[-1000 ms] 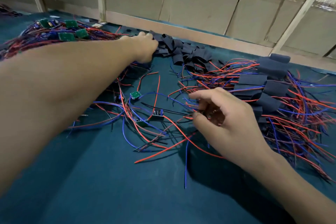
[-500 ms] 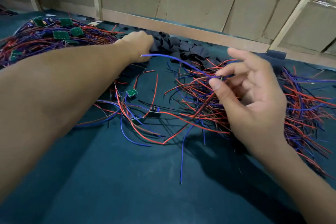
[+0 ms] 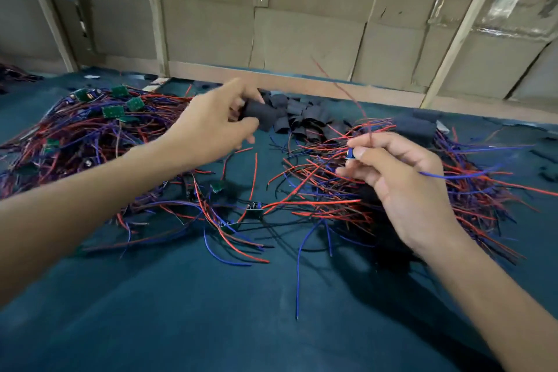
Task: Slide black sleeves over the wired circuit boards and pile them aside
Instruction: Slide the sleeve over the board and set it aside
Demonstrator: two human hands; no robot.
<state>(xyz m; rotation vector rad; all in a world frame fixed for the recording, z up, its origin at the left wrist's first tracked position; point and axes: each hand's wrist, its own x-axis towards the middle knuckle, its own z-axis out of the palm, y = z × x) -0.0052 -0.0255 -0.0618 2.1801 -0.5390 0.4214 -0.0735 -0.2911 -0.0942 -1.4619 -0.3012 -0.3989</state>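
Now left hand (image 3: 211, 127) grips sleeve (image 3: 259, 113); right hand (image 3: 401, 178) pinches board (image 3: 350, 152).

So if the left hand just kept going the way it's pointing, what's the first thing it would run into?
Most likely the heap of loose black sleeves just beyond it. The left hand already grips one black sleeve, pointing up and right at that heap. Depth is hard to judge from one view.

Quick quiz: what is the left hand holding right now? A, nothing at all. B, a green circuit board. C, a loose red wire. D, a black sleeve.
D: the left hand grips a black sleeve in its fingers, lifted just in front of the pile of black sleeves at the back of the table.
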